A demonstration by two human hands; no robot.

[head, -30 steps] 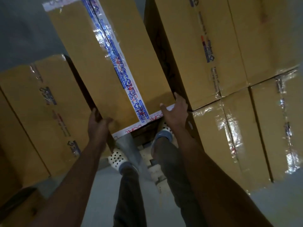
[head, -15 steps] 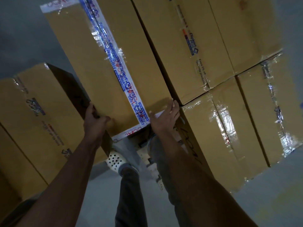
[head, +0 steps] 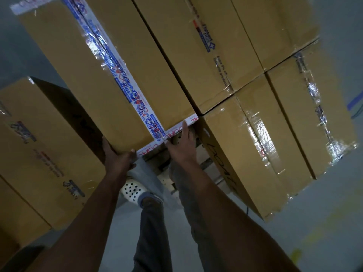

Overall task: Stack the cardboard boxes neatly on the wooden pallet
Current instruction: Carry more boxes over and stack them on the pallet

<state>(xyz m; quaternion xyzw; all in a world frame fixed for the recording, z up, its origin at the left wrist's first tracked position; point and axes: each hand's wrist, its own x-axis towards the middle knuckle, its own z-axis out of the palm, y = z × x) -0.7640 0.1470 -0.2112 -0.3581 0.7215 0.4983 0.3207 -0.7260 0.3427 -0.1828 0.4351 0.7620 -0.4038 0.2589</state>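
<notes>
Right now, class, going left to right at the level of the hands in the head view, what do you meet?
Side cardboard box → left hand → right hand → clear-taped box with handwriting → grey floor. The printed-tape box spans both hands, so it is left out.

floor (head: 326,205): grey, smooth | yellow smears (head: 318,239): lower right | blue strip (head: 355,102): right edge | light: dim

Dim in here — a cool, greyish gloom, light falling from overhead. It flares white off the clear tape (head: 260,131) on the stacked cardboard boxes (head: 196,65) and streaks the taped box (head: 147,75). The left box (head: 76,114) shows a black-shadowed side. Print smears soft — straight edges bow toward the corners.
</notes>
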